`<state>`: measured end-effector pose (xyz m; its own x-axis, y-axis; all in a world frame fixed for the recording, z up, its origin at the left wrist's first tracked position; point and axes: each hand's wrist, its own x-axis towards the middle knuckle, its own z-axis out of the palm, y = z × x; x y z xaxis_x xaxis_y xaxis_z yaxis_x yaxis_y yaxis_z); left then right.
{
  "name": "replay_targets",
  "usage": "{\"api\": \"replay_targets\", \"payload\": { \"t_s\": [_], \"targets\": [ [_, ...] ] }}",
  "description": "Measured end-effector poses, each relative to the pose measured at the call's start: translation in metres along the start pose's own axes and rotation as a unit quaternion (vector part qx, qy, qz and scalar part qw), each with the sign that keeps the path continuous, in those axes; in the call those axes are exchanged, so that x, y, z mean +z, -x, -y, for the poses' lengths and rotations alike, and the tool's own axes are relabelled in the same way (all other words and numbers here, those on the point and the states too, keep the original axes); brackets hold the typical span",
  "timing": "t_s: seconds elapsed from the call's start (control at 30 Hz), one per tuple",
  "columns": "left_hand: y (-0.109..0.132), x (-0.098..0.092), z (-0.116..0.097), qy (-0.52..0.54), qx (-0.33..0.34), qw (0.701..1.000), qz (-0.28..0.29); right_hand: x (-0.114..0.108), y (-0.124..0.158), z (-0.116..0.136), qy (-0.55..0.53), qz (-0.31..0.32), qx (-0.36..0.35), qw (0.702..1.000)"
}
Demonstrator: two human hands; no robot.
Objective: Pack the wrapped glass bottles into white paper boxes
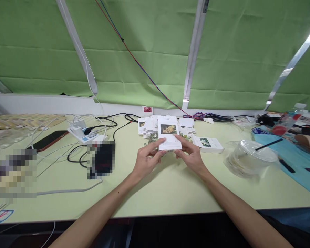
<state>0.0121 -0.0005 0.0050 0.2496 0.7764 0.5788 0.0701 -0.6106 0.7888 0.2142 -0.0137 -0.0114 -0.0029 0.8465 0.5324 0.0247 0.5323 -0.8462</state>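
Observation:
Between my two hands I hold up a white card box (169, 132) with a picture of yellow flowers on its front. My left hand (150, 155) is closed on its lower left edge, and my right hand (189, 154) pinches its lower right corner. Just behind it lies a heap of white folded cards (150, 124), some with flower pictures, and small greenish glassy pieces (153, 137) show beneath. Right of my right hand, a second white box (207, 144) with a white-flower picture lies flat on the table. The held box hides part of the heap.
On the left of the pale table (134, 203) are a power strip (84, 134), tangled cables and a phone (50, 139). To the right stands a lidded plastic tub (255, 155) with a black straw, beside a blue sheet (294, 151) and a clear bottle (290, 119).

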Motion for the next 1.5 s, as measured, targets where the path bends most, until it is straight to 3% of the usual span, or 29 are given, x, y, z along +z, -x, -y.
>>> {"api": "replay_targets", "payload": {
  "t_s": [0.5,0.77,0.93,1.07,1.17,1.5],
  "targets": [
    [0.001,-0.001,0.001,-0.03,0.011,0.999,-0.006,-0.002,0.0,0.0,0.013,0.013,0.009,1.0],
    [0.002,-0.001,0.001,-0.077,0.051,0.996,-0.001,-0.002,0.002,0.007,0.014,0.038,0.0,0.999],
    [0.003,0.0,0.004,-0.119,0.121,0.985,0.01,-0.003,0.002,0.005,0.035,0.003,0.003,0.999],
    [0.006,0.002,0.009,-0.192,0.202,0.96,0.005,-0.003,0.001,0.001,0.014,-0.026,0.008,1.0],
    [0.008,0.002,0.013,-0.218,0.224,0.95,0.019,-0.003,0.001,-0.003,0.0,-0.043,0.009,0.999],
    [0.009,0.002,0.018,-0.169,0.117,0.974,0.098,-0.003,0.001,-0.008,0.055,-0.063,-0.029,0.996]
  ]
}}
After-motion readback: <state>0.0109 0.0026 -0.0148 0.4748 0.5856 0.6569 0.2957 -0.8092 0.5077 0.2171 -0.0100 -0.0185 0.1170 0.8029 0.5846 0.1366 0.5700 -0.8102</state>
